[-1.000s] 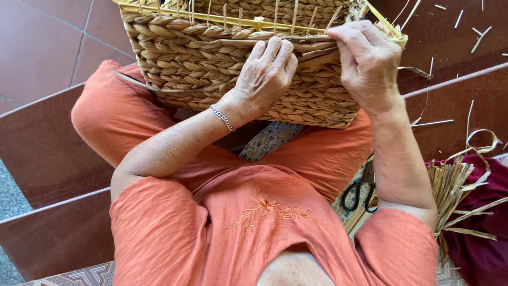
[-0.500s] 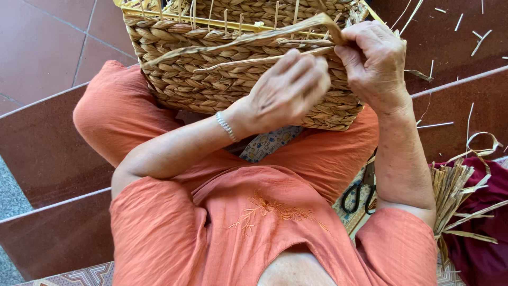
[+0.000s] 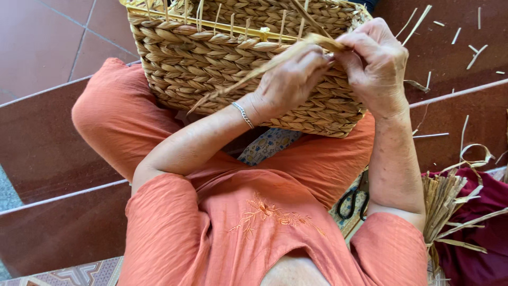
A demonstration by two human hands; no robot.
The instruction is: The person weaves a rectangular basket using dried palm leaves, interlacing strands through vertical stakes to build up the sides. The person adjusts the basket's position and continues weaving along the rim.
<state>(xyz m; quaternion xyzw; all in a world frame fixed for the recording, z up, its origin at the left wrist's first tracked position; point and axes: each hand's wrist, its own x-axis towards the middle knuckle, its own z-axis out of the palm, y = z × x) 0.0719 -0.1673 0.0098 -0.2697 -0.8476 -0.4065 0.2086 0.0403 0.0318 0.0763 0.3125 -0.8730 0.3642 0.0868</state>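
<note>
Both my left hand point(image 3: 288, 79) and right hand point(image 3: 373, 66) pinch one long flat dried-straw strand point(image 3: 248, 79) at the tan woven-straw basket point(image 3: 196, 63) top rim's right end, strand slanting down-left across its side

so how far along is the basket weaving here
Done: the basket walls are woven in braided rows nearly to the top. In hand: the left hand and right hand pinch one flat strand at the rim. Left: bare upright stakes stick out above the top row, and a bundle of loose strands lies unused beside the scissors.
</note>
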